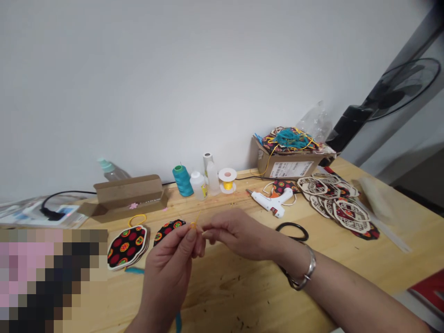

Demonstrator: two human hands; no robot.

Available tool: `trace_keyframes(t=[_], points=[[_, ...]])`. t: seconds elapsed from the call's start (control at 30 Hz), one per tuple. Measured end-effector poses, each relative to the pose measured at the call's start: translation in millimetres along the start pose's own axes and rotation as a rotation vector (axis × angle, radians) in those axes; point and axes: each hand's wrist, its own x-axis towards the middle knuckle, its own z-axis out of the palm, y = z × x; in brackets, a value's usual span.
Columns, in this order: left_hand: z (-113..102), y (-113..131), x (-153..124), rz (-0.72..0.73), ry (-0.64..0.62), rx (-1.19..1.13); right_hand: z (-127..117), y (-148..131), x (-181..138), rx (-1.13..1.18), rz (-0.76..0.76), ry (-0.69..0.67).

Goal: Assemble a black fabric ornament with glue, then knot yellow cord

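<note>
Above the wooden table my left hand point(173, 256) is closed, thumb pressed against the fingers on a thin yellow cord point(197, 217). Close beside it my right hand point(239, 233), with a silver bracelet at the wrist, pinches the cord too. Behind my left hand lies a black patterned fabric piece point(169, 230), partly covered by the hand. A stack of pale-edged patterned pieces point(125, 247) lies to its left, with a yellow loop at its top. Teal strands point(134, 270) show beside and below my left hand. Black-handled scissors point(294, 225) lie partly under my right forearm.
A white glue gun point(274, 201) lies right of a yellow cord spool point(227, 186), bottles point(199, 187) and a teal thread cone point(182, 181). An open carton point(130, 196) stands left. Lattice-cut pieces point(350, 215) and a full box point(294, 164) are at right.
</note>
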Motion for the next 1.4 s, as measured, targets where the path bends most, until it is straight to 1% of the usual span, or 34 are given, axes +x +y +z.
trace_keyframes(t=[0.1,0.17,0.3,0.4,0.5,0.57,0.63,0.73,0.83,0.9,0.97,1.07,1.13,1.2,1.23,1.33,1.4], points=[[-2,-2,1,0.013,0.085,0.121,-2,9,-2,-0.056,0.079,0.076],[-4,-3,2,0.032,0.124,0.145,-2,16,-3,-0.062,0.122,0.123],[-6,-2,8,0.03,0.159,-0.025,-7,32,-4,-0.058,0.183,0.189],[-5,2,12,0.013,0.149,-0.17,-12,41,-5,-0.069,0.223,0.237],[-4,5,13,-0.02,0.145,-0.283,-16,45,-4,-0.069,0.236,0.256],[-2,6,12,-0.044,0.147,-0.305,-16,45,-3,-0.071,0.221,0.241],[-1,6,12,-0.073,0.146,-0.27,-16,43,-1,-0.103,0.19,0.2],[0,1,12,-0.159,0.136,-0.143,-15,38,1,-0.258,0.101,0.14],[-2,-8,13,-0.29,0.059,0.029,-15,35,3,-0.434,-0.017,0.105],[-4,-12,14,-0.348,0.011,0.133,-15,33,5,-0.508,-0.078,0.071],[-4,-14,15,-0.365,-0.01,0.201,-15,33,8,-0.561,-0.118,0.043],[-3,-13,16,-0.34,-0.02,0.237,-15,31,10,-0.6,-0.139,0.039],[-3,-13,15,-0.328,-0.019,0.241,-16,28,5,-0.657,-0.087,0.085],[-4,-12,15,-0.323,-0.011,0.241,-18,25,-10,-0.77,0.031,0.155],[-4,-12,15,-0.319,-0.003,0.242,-19,24,-22,-0.833,0.104,0.183],[-5,-12,14,-0.309,0.028,0.228,-19,25,-70,-0.96,0.355,0.151],[-5,-11,14,-0.308,0.032,0.212,-17,29,-104,-0.956,0.467,0.183]])
